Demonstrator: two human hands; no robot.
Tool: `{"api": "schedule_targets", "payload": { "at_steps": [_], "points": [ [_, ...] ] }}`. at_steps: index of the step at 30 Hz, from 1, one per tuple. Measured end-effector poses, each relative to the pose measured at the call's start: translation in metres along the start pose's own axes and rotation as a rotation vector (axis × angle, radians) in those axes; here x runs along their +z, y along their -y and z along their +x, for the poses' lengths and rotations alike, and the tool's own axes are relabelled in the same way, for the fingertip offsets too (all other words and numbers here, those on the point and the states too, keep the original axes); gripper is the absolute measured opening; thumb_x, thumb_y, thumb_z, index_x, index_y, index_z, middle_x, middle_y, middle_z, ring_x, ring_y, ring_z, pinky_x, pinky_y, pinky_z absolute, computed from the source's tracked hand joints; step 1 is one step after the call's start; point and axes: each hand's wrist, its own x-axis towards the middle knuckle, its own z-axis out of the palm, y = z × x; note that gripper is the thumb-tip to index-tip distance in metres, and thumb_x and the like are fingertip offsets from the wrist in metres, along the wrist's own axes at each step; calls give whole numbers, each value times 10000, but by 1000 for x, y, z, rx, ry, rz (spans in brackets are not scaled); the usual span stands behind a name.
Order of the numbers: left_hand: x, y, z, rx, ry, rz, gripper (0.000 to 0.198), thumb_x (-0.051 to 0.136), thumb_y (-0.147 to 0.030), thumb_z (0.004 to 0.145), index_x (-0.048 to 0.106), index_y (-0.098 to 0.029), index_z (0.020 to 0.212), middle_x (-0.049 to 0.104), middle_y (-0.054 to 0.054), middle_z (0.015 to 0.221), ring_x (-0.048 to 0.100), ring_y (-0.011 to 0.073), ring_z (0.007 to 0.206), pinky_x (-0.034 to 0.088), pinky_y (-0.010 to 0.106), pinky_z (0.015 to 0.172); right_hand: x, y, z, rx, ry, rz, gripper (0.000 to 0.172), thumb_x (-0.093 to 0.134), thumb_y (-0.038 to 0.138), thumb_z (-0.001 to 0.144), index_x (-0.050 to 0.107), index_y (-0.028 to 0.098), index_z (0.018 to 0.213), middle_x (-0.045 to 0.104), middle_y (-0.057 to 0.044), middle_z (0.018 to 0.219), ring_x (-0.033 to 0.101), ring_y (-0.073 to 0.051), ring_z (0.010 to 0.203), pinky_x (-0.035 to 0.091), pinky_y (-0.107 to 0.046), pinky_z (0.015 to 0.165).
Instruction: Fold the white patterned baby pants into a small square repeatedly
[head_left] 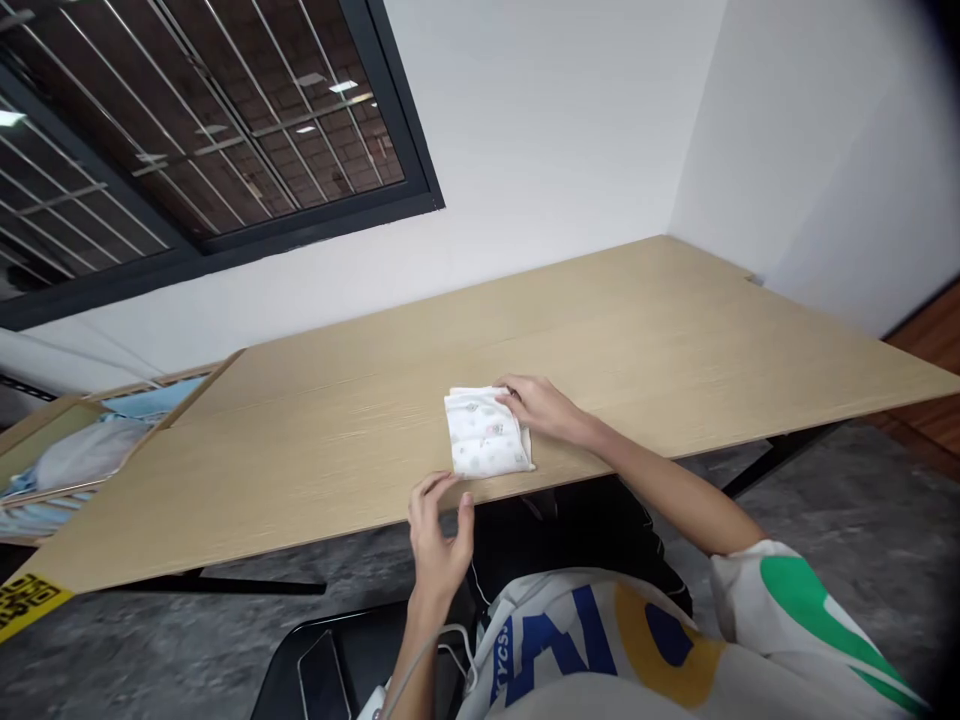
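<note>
A small white cloth (pixel 486 440) with a faint grey and pink print lies folded into a rough square near the table's front edge. Its layers show along the right and upper edges. My right hand (pixel 545 408) holds its upper right corner, thumb and fingers closed on the fabric; part of that corner is hidden under the hand. My left hand (pixel 441 535) is by the lower left corner, at the front edge of the table. Its thumb and fingers are apart with nothing between them, and the fingertips come close to the cloth; whether they touch it I cannot tell.
The pale wooden table (pixel 337 430) runs along a white wall beneath a barred window (pixel 225 130). Past its left end stands a box (pixel 82 440) with blue and white fabric items. A black chair (pixel 337 665) is close at my left.
</note>
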Motion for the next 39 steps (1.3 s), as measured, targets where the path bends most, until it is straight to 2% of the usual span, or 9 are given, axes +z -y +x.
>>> {"api": "schedule_targets", "payload": {
  "at_steps": [4,10,14,18,22,25,29,33,39],
  "points": [
    [21,1,-7,-10,259,137,364,544,-344,1054,572,-240,1402,622,143,1423,590,274,1338,447,470,1081,18,-42,35,86,76,-154,254,482,182,1060,697,131,1185,751,-149,1153,693,-263,1086,504,-344,922],
    [47,-6,-20,3,432,364,485,454,-360,1087,489,-243,1557,508,172,1597,479,304,1472,403,496,1089,43,-76,39,120,88,-356,310,431,200,1080,718,121,1167,681,-193,1256,657,-277,1149,506,-403,1010],
    [54,-11,-26,11,467,478,528,454,-385,1076,463,-286,1595,438,168,1653,412,337,1520,415,523,1081,49,-57,28,-74,38,-417,431,387,291,1111,582,135,1463,567,-217,1502,547,-330,1374,434,-510,1141],
    [58,-12,-31,-1,514,521,553,494,-471,1052,484,-315,1582,399,191,1668,331,387,1551,402,575,1077,62,-21,12,-438,291,-220,557,391,444,1119,482,132,1572,406,-188,1666,414,-300,1527,348,-477,1248],
    [61,-10,-35,-3,517,542,495,499,-526,1039,686,-224,1383,565,236,1505,429,412,1456,381,623,1082,82,-3,-7,-586,466,-86,555,454,444,1102,510,146,1566,399,-142,1675,336,-270,1576,302,-414,1291],
    [63,-11,-36,-13,511,552,491,511,-546,1029,724,-210,1316,619,239,1425,495,404,1379,395,622,1069,93,-11,-9,-559,540,-95,514,455,421,1103,527,208,1566,413,-76,1672,306,-243,1589,251,-396,1315],
    [63,-18,-32,-33,516,560,540,524,-520,1029,570,-296,1518,472,221,1596,372,409,1508,414,603,1062,97,-41,7,-438,554,-206,535,443,433,1101,502,203,1581,377,-77,1684,277,-259,1599,194,-462,1328],
    [61,-23,-30,-37,522,563,613,522,-507,1035,412,-350,1617,333,208,1695,314,409,1555,428,603,1060,91,-72,32,-349,501,-263,573,470,446,1084,489,166,1584,374,-128,1677,283,-294,1595,189,-527,1315],
    [62,-21,-32,-13,492,580,616,532,-482,1041,384,-361,1626,302,219,1708,319,396,1562,449,586,1042,77,-105,57,-283,464,-342,613,406,505,1088,409,222,1632,290,-88,1717,230,-272,1613,160,-525,1315]
  ]
}}
